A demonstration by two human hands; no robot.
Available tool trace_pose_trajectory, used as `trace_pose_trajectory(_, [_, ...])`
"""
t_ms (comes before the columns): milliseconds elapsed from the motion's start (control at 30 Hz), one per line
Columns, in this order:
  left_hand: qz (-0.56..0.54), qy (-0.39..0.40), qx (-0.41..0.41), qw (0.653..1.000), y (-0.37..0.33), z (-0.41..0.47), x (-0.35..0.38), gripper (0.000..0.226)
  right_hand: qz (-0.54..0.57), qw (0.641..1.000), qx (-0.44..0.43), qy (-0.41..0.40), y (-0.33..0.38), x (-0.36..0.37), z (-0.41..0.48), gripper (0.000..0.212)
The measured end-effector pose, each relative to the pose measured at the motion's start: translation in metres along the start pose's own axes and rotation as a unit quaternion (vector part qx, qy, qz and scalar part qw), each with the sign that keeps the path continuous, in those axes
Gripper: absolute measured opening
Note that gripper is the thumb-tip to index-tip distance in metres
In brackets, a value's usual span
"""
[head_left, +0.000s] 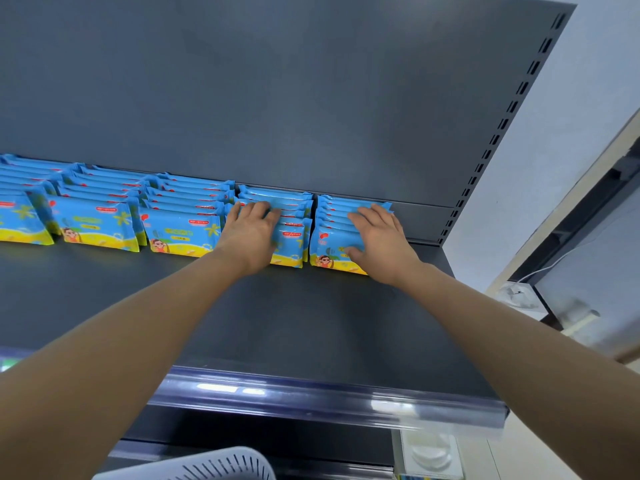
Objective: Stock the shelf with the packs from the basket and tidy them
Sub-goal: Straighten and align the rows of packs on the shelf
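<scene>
Blue and yellow packs stand in several rows along the back of the dark grey shelf (311,317). My left hand (251,233) lies flat over the fourth row of packs (294,233), fingers spread on their top edges. My right hand (379,242) rests on the rightmost row of packs (329,237), fingers across the tops and thumb on the front pack's face. Neither hand lifts a pack. At the bottom edge, the rim of the white basket (221,462) shows; its inside is hidden.
More rows of the same packs (100,216) run off to the left. The shelf's back panel (277,98) rises behind them, with a slotted upright (498,133) at the right end. A clear price rail (311,393) lines the shelf's front edge.
</scene>
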State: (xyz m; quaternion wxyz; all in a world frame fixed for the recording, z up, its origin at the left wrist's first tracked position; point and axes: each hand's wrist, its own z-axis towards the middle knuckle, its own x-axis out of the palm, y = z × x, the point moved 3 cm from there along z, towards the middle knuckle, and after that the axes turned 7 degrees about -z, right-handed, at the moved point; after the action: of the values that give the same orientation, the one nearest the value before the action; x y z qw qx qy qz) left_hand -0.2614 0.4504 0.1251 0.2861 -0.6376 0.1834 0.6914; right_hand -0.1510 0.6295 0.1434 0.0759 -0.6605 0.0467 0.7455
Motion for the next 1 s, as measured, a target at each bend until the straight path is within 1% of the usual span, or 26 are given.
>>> trace_pose_trajectory(167, [-0.009, -0.011, 0.007, 1.000, 0.002, 0.004, 0.001, 0.063, 0.011, 1.000, 0.007, 0.009, 0.001, 0.002, -0.001, 0.061])
trace_pose_trajectory(400, [0.001, -0.018, 0.019, 1.000, 0.006, 0.003, 0.004, 0.072, 0.019, 1.000, 0.004, 0.013, 0.005, 0.002, -0.001, 0.061])
trace_pose_trajectory(533, [0.012, -0.020, 0.043, 0.999, 0.006, 0.003, 0.008, 0.076, 0.015, 1.000, 0.002, 0.012, 0.006, 0.001, 0.000, 0.060])
trace_pose_trajectory(667, [0.021, -0.026, 0.054, 0.998, 0.008, 0.006, 0.008, 0.073, 0.012, 1.000, 0.001, 0.014, 0.006, 0.001, -0.001, 0.060])
trace_pose_trajectory(867, [-0.014, -0.021, 0.049, 0.998, 0.011, 0.007, 0.006, 0.061, 0.013, 1.000, 0.006, 0.021, 0.005, 0.003, -0.003, 0.060])
trace_pose_trajectory(1000, [-0.020, -0.016, 0.050, 0.998, 0.008, 0.004, 0.003, 0.061, 0.017, 1.000, 0.007, 0.025, 0.006, 0.003, -0.003, 0.060])
